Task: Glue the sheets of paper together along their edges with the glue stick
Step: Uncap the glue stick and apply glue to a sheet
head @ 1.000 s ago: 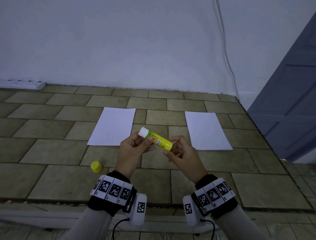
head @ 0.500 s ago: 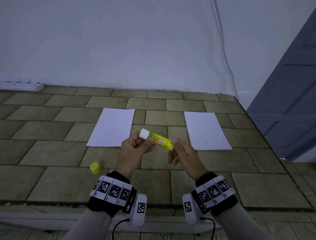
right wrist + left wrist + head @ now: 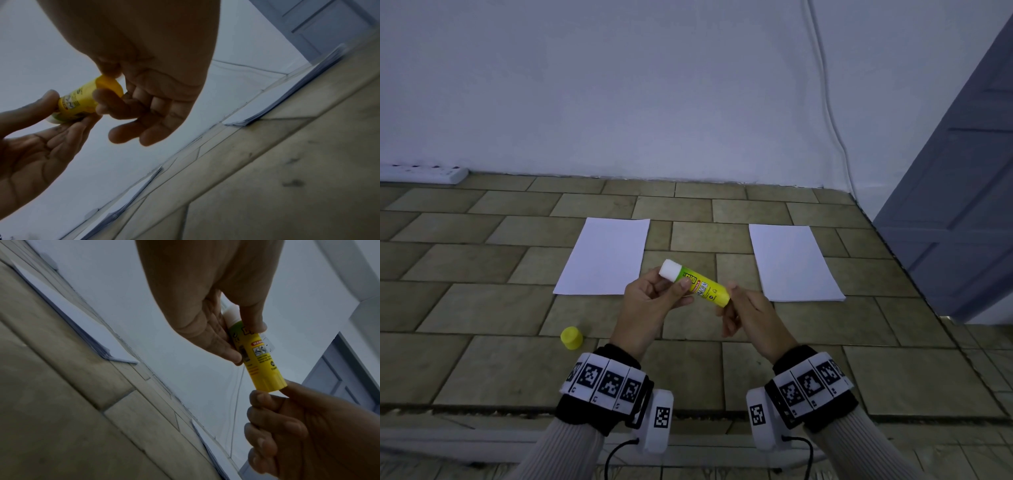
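over tiled floor [image 3: 482,308], both hands pinch glue stick [image 3: 697,283] (uncapped).

The glue stick [image 3: 698,287] is glossy yellow plastic under a smooth printed label, its bare tip matt white. The loose cap [image 3: 571,337] looks like matching plastic. Both paper stacks, left [image 3: 604,257] and right [image 3: 792,263], are matt white. Floor tiles [image 3: 482,308] seem rough, faintly scuffed stone; the far wall [image 3: 619,85] is matt paint.

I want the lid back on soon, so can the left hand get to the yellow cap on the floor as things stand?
Probably yes, but not at once. The cap lies bare on the tiles just left of the left hand, with nothing between them. That hand grips the glue stick near its white tip, so it must let go first.
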`<state>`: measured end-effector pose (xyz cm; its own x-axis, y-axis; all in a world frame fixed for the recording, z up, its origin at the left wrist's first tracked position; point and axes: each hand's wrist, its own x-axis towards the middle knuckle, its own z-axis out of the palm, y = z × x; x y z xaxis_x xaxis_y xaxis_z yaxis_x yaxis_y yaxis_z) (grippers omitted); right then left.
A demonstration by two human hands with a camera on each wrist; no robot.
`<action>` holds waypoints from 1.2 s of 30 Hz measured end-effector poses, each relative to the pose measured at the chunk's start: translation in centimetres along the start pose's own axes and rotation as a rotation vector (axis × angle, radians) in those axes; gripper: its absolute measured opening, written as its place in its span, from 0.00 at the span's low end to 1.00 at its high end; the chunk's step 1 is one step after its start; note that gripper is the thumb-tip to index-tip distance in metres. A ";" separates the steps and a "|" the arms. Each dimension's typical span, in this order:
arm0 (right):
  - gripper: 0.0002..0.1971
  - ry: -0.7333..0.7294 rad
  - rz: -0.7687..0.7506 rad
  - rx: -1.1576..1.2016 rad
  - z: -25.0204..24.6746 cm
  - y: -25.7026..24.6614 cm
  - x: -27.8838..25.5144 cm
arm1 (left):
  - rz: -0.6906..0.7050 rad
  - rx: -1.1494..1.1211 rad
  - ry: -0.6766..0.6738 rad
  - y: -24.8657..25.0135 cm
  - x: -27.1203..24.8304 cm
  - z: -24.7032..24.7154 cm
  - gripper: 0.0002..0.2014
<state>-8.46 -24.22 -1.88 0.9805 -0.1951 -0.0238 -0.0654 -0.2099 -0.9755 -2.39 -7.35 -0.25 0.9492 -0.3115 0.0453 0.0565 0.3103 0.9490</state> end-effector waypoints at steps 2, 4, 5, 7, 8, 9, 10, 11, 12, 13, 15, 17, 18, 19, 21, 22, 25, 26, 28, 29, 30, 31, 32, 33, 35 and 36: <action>0.24 -0.020 -0.028 -0.012 0.0 0.0 -0.1 | 0.004 0.003 0.018 0.0 0.0 0.0 0.14; 0.14 -0.043 -0.083 0.001 -0.1 0.1 -0.2 | 0.008 0.004 0.043 0.0 0.1 -0.1 0.09; 0.10 -0.050 -0.103 0.009 -0.1 0.0 -0.3 | 0.008 0.006 0.053 0.0 0.2 -0.2 0.07; 0.11 -0.058 -0.122 0.012 -0.1 0.0 -0.5 | 0.008 0.016 0.063 0.1 0.3 -0.2 0.05; 0.11 -0.059 -0.131 0.012 -0.1 0.0 -0.5 | 0.007 0.021 0.063 0.1 0.4 -0.2 0.05; 0.11 -0.060 -0.140 0.011 -0.2 -0.1 -0.5 | 0.005 0.022 0.062 0.1 0.4 -0.2 0.05; 0.10 -0.061 -0.144 0.008 -0.2 -0.1 -0.5 | 0.002 0.022 0.061 0.1 0.4 -0.2 0.05; 0.09 -0.061 -0.145 0.002 -0.3 -0.1 -0.5 | -0.001 0.020 0.059 0.1 0.4 -0.2 0.05; 0.10 -0.061 -0.146 -0.007 -0.3 -0.2 -0.4 | -0.004 0.016 0.057 0.2 0.4 -0.1 0.05; 0.13 -0.059 -0.142 -0.018 -0.2 -0.2 -0.4 | -0.007 0.013 0.052 0.2 0.4 -0.1 0.05; 0.20 -0.045 -0.091 -0.004 -0.1 -0.3 -0.3 | -0.014 0.012 0.041 0.1 0.3 0.0 0.06; 0.24 -0.031 -0.019 0.029 0.0 -0.3 -0.3 | -0.018 0.018 0.035 0.0 0.1 0.1 0.07; 0.24 -0.027 -0.002 0.029 0.0 -0.3 -0.3 | -0.021 0.019 0.035 0.0 0.1 0.1 0.07; 0.23 -0.024 -0.006 0.013 0.0 -0.3 -0.3 | -0.024 0.019 0.037 -0.1 0.1 0.0 0.07; 0.19 -0.035 -0.058 -0.019 0.0 -0.3 -0.3 | -0.027 0.014 0.042 -0.1 0.2 -0.1 0.06; 0.15 -0.040 -0.083 -0.013 0.0 -0.3 -0.4 | -0.027 0.010 0.043 -0.1 0.2 -0.1 0.06; 0.09 -0.038 -0.130 0.000 0.0 -0.5 -0.5 | -0.023 0.011 0.040 -0.1 0.3 -0.3 0.07; 0.09 -0.042 -0.143 -0.010 0.0 -0.6 -0.5 | -0.022 0.011 0.038 -0.1 0.3 -0.3 0.07; 0.08 -0.053 -0.152 -0.021 0.0 -0.7 -0.5 | -0.022 0.018 0.038 -0.1 0.3 -0.3 0.07; 0.08 -0.056 -0.148 -0.030 0.1 -0.7 -0.5 | -0.025 0.022 0.038 -0.1 0.3 -0.3 0.08; 0.09 -0.060 -0.139 -0.039 0.1 -0.8 -0.5 | -0.031 0.025 0.039 -0.1 0.3 -0.2 0.08; 0.11 -0.062 -0.128 -0.044 0.1 -0.8 -0.5 | -0.037 0.025 0.039 -0.1 0.3 -0.2 0.07; 0.11 -0.065 -0.119 -0.048 0.1 -0.8 -0.4 | -0.039 0.030 0.041 -0.1 0.3 -0.2 0.07; 0.12 -0.068 -0.111 -0.054 0.1 -0.8 -0.4 | -0.042 0.029 0.043 -0.2 0.3 -0.2 0.06; 0.11 -0.064 -0.100 -0.071 0.0 -0.7 -0.4 | -0.044 0.036 0.042 -0.2 0.3 -0.1 0.05; 0.11 -0.059 -0.106 -0.092 0.0 -0.6 -0.4 | -0.042 0.051 0.043 -0.3 0.3 0.0 0.04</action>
<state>-8.85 -23.99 -1.27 0.9918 -0.1114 0.0628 0.0248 -0.3140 -0.9491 -2.09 -7.51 -0.51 0.9588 -0.2840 -0.0072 0.0818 0.2515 0.9644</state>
